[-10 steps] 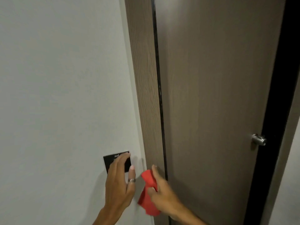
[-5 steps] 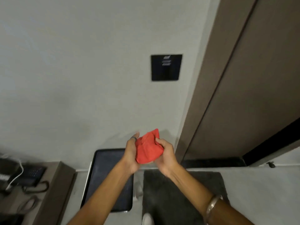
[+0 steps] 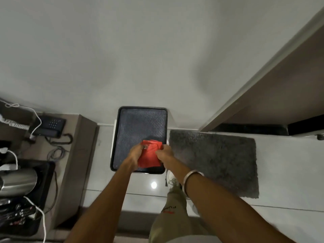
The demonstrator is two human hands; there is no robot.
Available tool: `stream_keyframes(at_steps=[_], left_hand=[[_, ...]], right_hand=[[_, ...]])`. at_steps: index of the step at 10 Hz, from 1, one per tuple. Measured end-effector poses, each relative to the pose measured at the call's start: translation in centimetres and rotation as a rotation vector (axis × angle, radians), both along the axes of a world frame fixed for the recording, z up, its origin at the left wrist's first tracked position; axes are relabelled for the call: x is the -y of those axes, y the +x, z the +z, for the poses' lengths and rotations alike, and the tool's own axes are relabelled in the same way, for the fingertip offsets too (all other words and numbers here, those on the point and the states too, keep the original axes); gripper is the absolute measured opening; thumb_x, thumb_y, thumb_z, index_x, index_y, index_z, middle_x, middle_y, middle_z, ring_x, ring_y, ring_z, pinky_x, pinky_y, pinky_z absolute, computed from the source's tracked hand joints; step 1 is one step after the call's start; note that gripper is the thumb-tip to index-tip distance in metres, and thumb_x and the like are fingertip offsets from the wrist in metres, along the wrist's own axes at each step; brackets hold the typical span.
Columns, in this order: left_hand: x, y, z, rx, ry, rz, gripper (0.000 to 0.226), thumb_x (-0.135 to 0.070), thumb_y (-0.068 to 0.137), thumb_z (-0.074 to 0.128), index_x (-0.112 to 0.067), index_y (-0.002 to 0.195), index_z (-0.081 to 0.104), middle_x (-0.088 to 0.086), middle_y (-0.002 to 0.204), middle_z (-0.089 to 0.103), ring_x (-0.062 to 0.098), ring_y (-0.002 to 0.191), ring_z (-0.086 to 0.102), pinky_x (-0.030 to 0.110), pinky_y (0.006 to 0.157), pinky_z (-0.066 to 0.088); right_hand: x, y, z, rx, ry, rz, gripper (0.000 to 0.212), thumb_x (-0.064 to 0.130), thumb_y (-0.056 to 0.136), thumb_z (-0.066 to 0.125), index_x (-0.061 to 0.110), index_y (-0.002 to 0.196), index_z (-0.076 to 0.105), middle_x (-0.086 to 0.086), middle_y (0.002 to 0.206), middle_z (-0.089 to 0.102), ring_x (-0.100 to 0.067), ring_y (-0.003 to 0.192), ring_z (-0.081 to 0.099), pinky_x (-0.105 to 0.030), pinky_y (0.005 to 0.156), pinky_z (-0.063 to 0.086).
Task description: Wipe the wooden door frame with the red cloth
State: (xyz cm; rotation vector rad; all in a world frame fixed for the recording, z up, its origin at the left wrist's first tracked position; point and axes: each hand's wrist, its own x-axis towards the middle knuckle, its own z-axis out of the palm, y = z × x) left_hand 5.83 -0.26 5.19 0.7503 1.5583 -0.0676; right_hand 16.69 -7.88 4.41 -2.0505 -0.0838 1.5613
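Note:
The red cloth [image 3: 150,154] is bunched between both hands, low over the floor. My left hand [image 3: 135,152] grips its left side and my right hand [image 3: 164,153] grips its right side. The wooden door frame [image 3: 263,76] runs diagonally along the upper right, well away from the cloth, with the brown door [image 3: 289,88] beside it. A metal bangle sits on my right wrist.
A black textured tray [image 3: 139,125] lies on the floor against the wall under my hands. A grey mat [image 3: 219,160] lies before the door. On the left, a low wooden unit [image 3: 78,155] carries a phone [image 3: 50,127], cables and a steel kettle [image 3: 17,181].
The view has tilted from the door frame down to the floor. The cloth came off the frame and is now held in both hands, lower than before.

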Motion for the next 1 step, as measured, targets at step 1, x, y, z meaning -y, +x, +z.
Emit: stream_keyframes(at_steps=[1], left_hand=[[0.17,-0.15,-1.52,-0.039,0.095,-0.005,0.03,-0.02,0.101,0.048,-0.008,0.124,0.065,0.021,0.126,0.067,0.027,0.093,0.063,0.038,0.072,0.053]], right_hand=[[-0.4,-0.57,-0.86,0.08,-0.04,0.045,0.038,0.011,0.097,0.054,0.005,0.133,0.061,-0.019,0.132,0.068,-0.036,0.122,0.066,-0.046,0.105,0.056]])
